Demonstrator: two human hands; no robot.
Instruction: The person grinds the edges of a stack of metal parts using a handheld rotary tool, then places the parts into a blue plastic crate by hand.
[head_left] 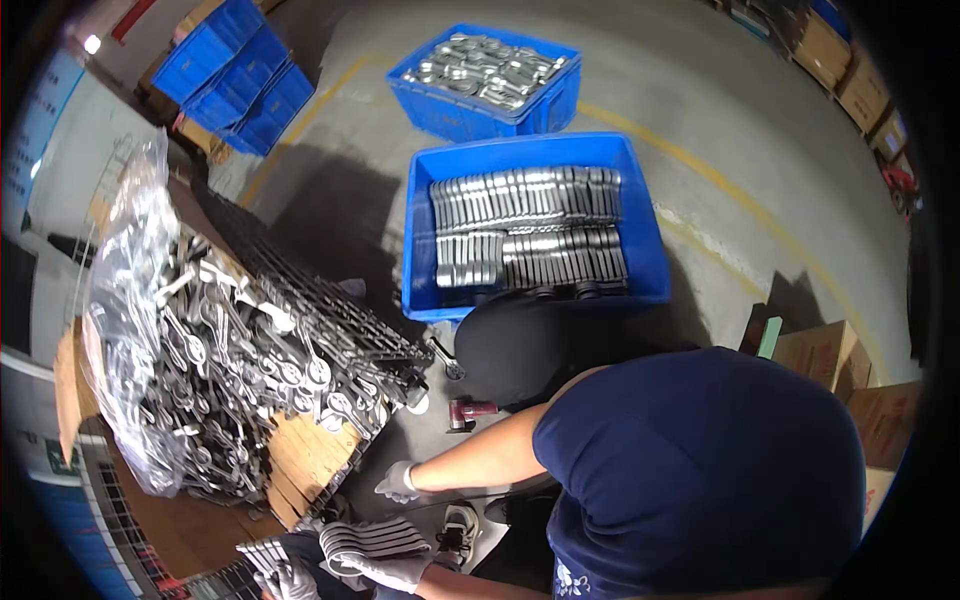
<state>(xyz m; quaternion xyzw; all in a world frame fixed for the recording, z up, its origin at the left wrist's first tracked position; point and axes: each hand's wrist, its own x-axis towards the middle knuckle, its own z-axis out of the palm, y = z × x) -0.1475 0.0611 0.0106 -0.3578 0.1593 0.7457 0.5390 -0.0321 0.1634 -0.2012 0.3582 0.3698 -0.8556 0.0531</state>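
At the lower left edge, my left hand (285, 580), in a pale glove, is closed round a small bundle of slim silvery metal pieces (262, 554). Beside it, my right hand (395, 572), also gloved, grips a row of long, curved metal pieces (372, 540) lined up side by side. Their exact kind is hard to make out. Just above, a co-worker's gloved hand (398, 482) reaches left from a navy shirt (700, 470). Left of us, a wire cage (330, 310) lined with cardboard holds a heap of loose metal pieces (220, 380) with rounded, holed ends.
A blue bin (640, 215) holds neat rows of metal pieces; another blue bin (460, 115) behind it is heaped full. Blue crates (235, 85) are stacked far left. Cardboard boxes (825, 355) stand right. A dark red tool (470, 412) lies on the floor.
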